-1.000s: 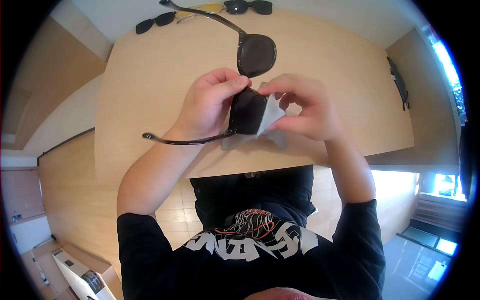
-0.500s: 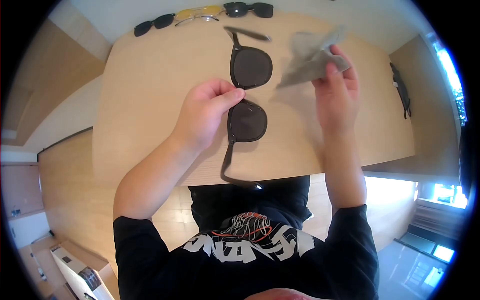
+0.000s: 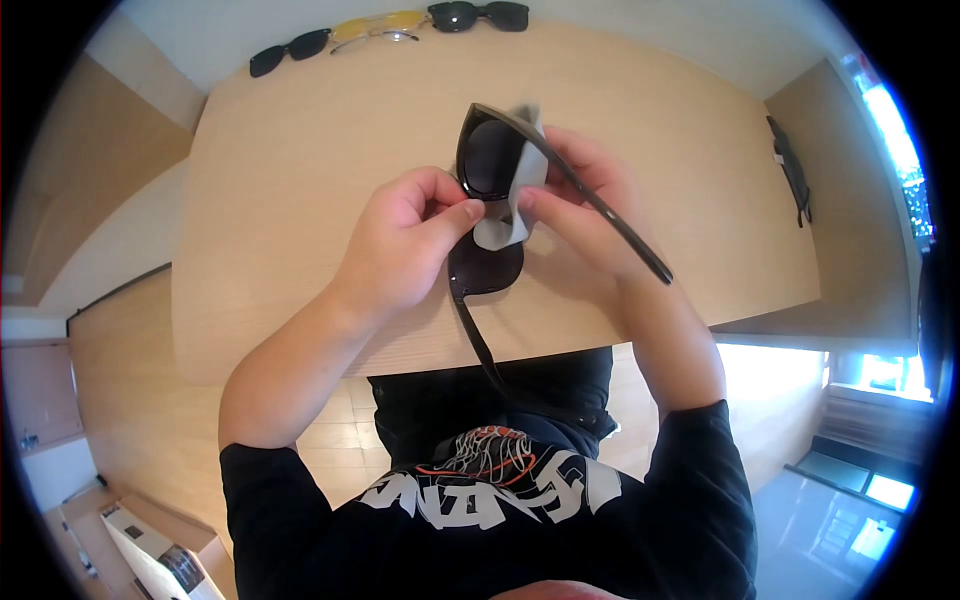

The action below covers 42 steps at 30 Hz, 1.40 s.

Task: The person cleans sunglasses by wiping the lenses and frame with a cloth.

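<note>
My left hand (image 3: 410, 225) pinches a pair of dark sunglasses (image 3: 487, 268) near the nose bridge, above the wooden table. The frame is turned so one lens is far from me and the other close, with both temples unfolded. In my right hand (image 3: 580, 200) is a grey cleaning cloth (image 3: 527, 175), gripped between thumb and fingers. The cloth lies against the far lens and hangs partly over the near one. One temple passes across my right hand; the other points down toward my lap.
Along the table's (image 3: 300, 180) far edge lie dark sunglasses (image 3: 290, 52) at left, yellow-lens glasses (image 3: 395, 20), clear glasses (image 3: 375, 38), and larger black sunglasses (image 3: 478, 16). A dark folded item (image 3: 790, 170) sits by the wooden panel (image 3: 850, 190) at right.
My right hand has brought the cloth left, onto the sunglasses. The sunglasses have turned in my left hand, and their far temple now slants across toward my right wrist.
</note>
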{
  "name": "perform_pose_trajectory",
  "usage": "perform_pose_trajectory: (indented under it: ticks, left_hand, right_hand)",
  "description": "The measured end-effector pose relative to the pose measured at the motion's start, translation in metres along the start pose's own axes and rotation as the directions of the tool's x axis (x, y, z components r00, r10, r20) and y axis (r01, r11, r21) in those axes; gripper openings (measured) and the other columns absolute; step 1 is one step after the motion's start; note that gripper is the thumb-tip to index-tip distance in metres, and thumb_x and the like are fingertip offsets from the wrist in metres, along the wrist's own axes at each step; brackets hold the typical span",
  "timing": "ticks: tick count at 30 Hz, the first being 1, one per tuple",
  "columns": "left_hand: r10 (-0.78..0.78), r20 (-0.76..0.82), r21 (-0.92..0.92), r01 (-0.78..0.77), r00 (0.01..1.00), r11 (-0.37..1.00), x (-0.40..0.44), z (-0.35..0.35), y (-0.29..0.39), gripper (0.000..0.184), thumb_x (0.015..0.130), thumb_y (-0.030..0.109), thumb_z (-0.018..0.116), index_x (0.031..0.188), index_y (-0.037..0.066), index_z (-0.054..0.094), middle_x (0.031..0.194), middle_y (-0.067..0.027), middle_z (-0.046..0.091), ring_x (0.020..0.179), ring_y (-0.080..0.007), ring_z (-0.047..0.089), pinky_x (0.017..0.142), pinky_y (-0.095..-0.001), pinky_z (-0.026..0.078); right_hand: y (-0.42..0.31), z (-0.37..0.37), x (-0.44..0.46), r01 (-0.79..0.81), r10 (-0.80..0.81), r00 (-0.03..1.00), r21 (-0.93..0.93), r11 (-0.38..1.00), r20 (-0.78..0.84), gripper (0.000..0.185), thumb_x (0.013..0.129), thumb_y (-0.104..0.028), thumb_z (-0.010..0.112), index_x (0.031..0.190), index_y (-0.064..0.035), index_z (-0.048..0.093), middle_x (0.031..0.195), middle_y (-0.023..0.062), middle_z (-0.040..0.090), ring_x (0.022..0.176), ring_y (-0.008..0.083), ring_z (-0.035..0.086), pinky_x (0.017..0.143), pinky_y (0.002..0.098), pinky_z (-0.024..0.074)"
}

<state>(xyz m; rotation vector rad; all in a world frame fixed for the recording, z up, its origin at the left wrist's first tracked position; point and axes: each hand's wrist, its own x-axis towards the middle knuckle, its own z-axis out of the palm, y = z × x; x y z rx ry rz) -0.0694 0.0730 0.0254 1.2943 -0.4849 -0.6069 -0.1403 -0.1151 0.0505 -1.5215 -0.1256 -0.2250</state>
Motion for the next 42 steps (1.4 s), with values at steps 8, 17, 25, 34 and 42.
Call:
perform_pose_trajectory:
  ticks: [8,17,25,34,42]
  left_hand:
    - [-0.136,0.037,-0.11,0.139,0.99,0.984,-0.002,0.002,0.005,0.008,0.09,0.007,0.061,0.086,0.001,0.059,0.084,-0.003,0.062,0.078,-0.0079,0.056,0.07,-0.0219,0.045]
    - [-0.116,0.158,-0.084,0.131,0.981,0.988,-0.002,0.004,0.003,0.007,0.09,0.006,0.06,0.085,0.002,0.059,0.085,-0.0017,0.061,0.078,-0.0075,0.054,0.072,-0.0221,0.044]
    - [-0.127,0.305,-0.156,0.181,0.944,0.971,0.0,-0.004,0.0,0.008,0.088,0.009,0.065,0.092,0.004,0.06,0.09,-0.001,0.062,0.084,-0.0093,0.056,0.08,-0.0243,0.045]
    - [-0.155,0.345,-0.082,0.194,0.926,0.977,0.001,-0.005,0.009,0.005,0.088,0.008,0.063,0.087,0.004,0.06,0.09,-0.0019,0.064,0.084,-0.0093,0.057,0.079,-0.0241,0.045]
    - [-0.17,0.313,-0.002,0.18,0.934,0.984,0.001,-0.001,0.012,0.014,0.089,0.01,0.063,0.077,0.005,0.058,0.079,0.0003,0.063,0.077,-0.0062,0.055,0.072,-0.0214,0.043]
  right_hand:
    - [0.013,-0.002,0.0,0.19,-0.196,0.98,-0.202,0.961,-0.012,0.054,0.075,-0.008,0.079,0.121,0.0019,0.054,0.104,0.0077,0.065,0.088,0.0146,0.061,0.079,0.0288,0.0502]
    - [0.015,-0.014,0.004,0.472,-0.469,0.871,-0.511,0.719,0.146,0.073,0.066,-0.015,0.085,0.129,0.0004,0.051,0.103,0.0109,0.063,0.083,0.0195,0.06,0.077,0.0299,0.0502]
    - [0.006,-0.029,0.003,0.563,-0.537,0.81,-0.571,0.597,0.238,0.07,0.063,-0.021,0.086,0.124,-0.0019,0.058,0.106,0.0106,0.065,0.086,0.025,0.062,0.079,0.0312,0.0503]
    - [0.005,-0.028,0.003,0.569,-0.499,0.818,-0.535,0.624,0.287,0.079,0.062,-0.023,0.088,0.129,-0.0013,0.053,0.117,0.0113,0.062,0.094,0.0219,0.06,0.084,0.0324,0.0484]
    - [0.012,-0.03,0.005,0.533,-0.428,0.846,-0.523,0.665,0.318,0.083,0.063,-0.024,0.089,0.132,-0.0014,0.049,0.125,0.0149,0.058,0.115,0.0298,0.057,0.098,0.0357,0.0439]
